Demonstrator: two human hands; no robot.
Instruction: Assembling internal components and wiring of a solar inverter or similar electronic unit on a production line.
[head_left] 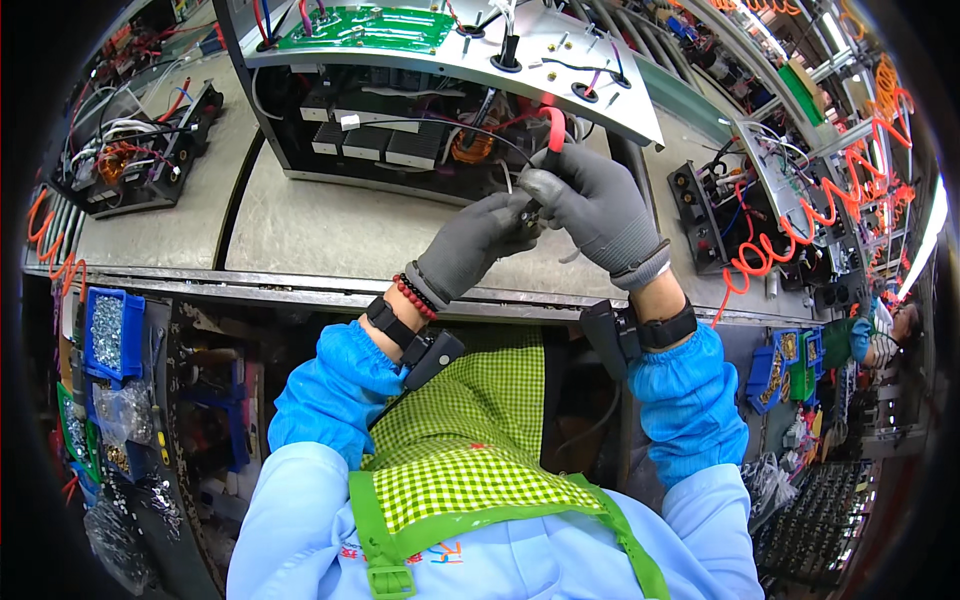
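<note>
In front of me stands an open electrical unit with a black frame (285,130), its silver panel (560,62) tilted over the top. My right hand (598,205), in a grey glove, is closed around a thick black cable with a red sleeve (555,128) that comes from the unit. Just left of it my left hand (475,248), gloved too, pinches near the cable's dark lower end, which the fingers mostly hide. Both hands are close together before the unit's right part. Inside the unit, silver heat sinks (410,145) and a copper coil (473,146) show.
A green circuit board (365,28) lies on the panel. Similar open units stand on the bench (320,225) at left (130,160) and right (750,200). Orange coiled hoses (800,225) hang at right. Blue bins of small parts (113,335) sit lower left. Another person (880,338) is far right.
</note>
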